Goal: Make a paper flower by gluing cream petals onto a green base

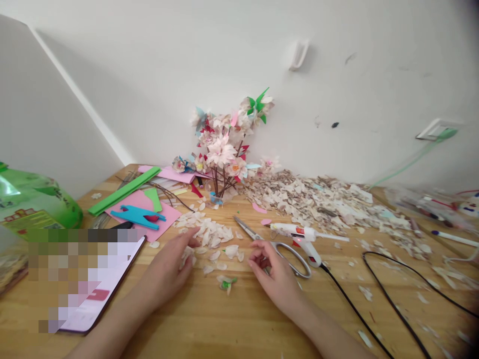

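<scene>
My left hand [170, 267] rests at the left edge of a pile of pale petals [211, 232], its fingers apart around a few petals; no firm grip shows. Across from it, my right hand [271, 269] has curled fingers beside the handles of the grey scissors [292, 258]; what its fingertips hold, if anything, is too small to tell. Between the hands lies a small flower piece [227, 284] with a green centre, and several loose petals [234, 252] are just above it. A white glue gun [299, 234] lies right of the scissors.
A bunch of handmade flowers [222, 149] stands against the wall. Behind right spreads a heap of dry flakes [322, 199]. Coloured paper [168, 212], a phone [108, 289] and a green bag [45, 199] are at left. A black cable [352, 304] runs across the right front.
</scene>
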Demonstrator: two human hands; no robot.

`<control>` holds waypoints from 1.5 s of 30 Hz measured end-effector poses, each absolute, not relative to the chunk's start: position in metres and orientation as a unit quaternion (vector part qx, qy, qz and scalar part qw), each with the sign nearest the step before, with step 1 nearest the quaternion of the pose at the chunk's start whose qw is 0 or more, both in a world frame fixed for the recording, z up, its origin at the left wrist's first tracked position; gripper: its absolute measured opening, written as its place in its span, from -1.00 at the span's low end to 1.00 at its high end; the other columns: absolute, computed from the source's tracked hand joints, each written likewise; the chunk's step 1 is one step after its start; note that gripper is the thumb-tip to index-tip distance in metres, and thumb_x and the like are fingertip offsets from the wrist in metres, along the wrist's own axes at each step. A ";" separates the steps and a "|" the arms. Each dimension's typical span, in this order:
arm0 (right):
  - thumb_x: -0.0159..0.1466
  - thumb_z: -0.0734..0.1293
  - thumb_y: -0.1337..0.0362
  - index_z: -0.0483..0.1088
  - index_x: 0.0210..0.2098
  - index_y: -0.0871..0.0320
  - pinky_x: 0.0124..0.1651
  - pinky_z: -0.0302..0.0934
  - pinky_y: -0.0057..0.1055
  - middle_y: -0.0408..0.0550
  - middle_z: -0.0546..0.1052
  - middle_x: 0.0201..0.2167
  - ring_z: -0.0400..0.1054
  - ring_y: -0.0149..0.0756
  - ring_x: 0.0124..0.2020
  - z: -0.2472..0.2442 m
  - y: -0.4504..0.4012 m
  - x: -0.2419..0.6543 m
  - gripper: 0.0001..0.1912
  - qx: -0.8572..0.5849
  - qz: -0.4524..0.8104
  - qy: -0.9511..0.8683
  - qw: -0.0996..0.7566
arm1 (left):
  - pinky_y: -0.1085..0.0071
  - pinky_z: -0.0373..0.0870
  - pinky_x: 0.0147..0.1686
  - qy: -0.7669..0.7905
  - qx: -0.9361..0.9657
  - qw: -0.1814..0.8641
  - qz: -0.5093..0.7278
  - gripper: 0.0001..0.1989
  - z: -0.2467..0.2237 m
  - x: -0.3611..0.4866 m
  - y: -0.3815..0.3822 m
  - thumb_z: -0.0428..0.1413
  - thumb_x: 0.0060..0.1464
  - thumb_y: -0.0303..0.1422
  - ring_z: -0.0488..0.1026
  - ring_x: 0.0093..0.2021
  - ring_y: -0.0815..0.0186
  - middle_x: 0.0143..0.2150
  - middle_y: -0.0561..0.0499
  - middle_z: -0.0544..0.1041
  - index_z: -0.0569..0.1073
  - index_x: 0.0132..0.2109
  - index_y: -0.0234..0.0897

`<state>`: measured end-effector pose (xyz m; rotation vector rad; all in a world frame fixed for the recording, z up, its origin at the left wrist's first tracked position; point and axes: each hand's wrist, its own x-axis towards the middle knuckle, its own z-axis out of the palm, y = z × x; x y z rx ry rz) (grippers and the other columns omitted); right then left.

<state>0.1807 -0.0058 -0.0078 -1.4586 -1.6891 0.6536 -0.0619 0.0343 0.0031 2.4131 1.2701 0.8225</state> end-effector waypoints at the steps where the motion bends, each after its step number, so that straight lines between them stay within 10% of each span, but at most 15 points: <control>1: 0.16 0.20 0.33 0.20 -0.19 0.08 -0.42 0.22 -0.42 -0.15 0.44 -0.45 0.36 -0.31 -0.44 -0.007 -0.006 0.181 -0.79 -0.579 0.254 -0.668 0.393 | 0.17 0.29 -0.06 0.432 0.845 0.149 0.279 -0.48 0.004 -0.060 0.032 -0.08 0.04 -0.49 0.40 -0.10 0.21 -0.15 -0.07 0.47 0.03 0.17 -0.19; 6: 0.18 0.20 0.29 0.22 -0.20 0.09 -0.53 0.15 -0.48 -0.12 0.48 -0.45 0.38 -0.28 -0.42 -0.007 -0.006 0.182 -0.83 -0.590 0.243 -0.668 0.382 | 0.06 0.08 0.11 0.392 0.877 0.133 0.245 -0.49 0.004 -0.052 0.030 -0.02 0.07 -0.37 0.35 -0.03 0.20 -0.12 -0.04 0.47 0.05 0.16 -0.16; 20: 0.20 0.17 0.29 0.21 -0.20 0.10 -0.57 0.11 -0.49 -0.14 0.42 -0.50 0.34 -0.29 -0.45 -0.007 -0.008 0.181 -0.85 -0.585 0.209 -0.688 0.374 | 0.17 0.28 -0.06 0.468 0.859 0.027 0.207 -0.52 -0.008 -0.045 0.048 -0.08 -0.05 -0.59 0.41 -0.16 0.18 -0.28 -0.07 0.53 0.23 0.08 -0.31; 32: 0.14 0.26 0.31 0.17 -0.17 0.09 -0.28 0.31 -0.36 -0.09 0.46 -0.34 0.39 -0.30 -0.33 0.009 -0.014 0.157 -0.74 -0.522 0.346 -0.605 0.492 | 0.31 0.38 -0.28 0.440 0.439 0.657 0.427 -0.47 0.021 -0.008 0.020 0.27 -0.33 -0.30 0.54 -0.39 0.22 -0.52 0.14 0.47 0.21 -0.18 -0.25; 38: 0.10 0.28 0.36 0.16 -0.20 0.07 -0.25 0.33 -0.35 -0.13 0.49 -0.38 0.42 -0.29 -0.31 0.008 -0.014 0.146 -0.72 -0.494 0.426 -0.567 0.502 | 0.43 0.35 -0.51 0.416 0.429 0.692 0.404 -0.46 0.013 -0.003 0.016 0.28 -0.30 -0.30 0.43 -0.57 0.39 -0.54 0.13 0.49 0.18 -0.18 -0.25; 45: 0.06 0.30 0.37 0.16 -0.27 0.07 -0.27 0.32 -0.32 -0.16 0.51 -0.46 0.44 -0.27 -0.37 0.007 -0.009 0.146 -0.73 -0.518 0.432 -0.532 0.512 | 0.38 0.38 -0.37 0.435 0.523 0.573 0.457 -0.56 0.013 -0.005 0.017 0.20 -0.21 -0.38 0.44 -0.32 0.32 -0.33 0.03 0.48 0.24 -0.14 -0.24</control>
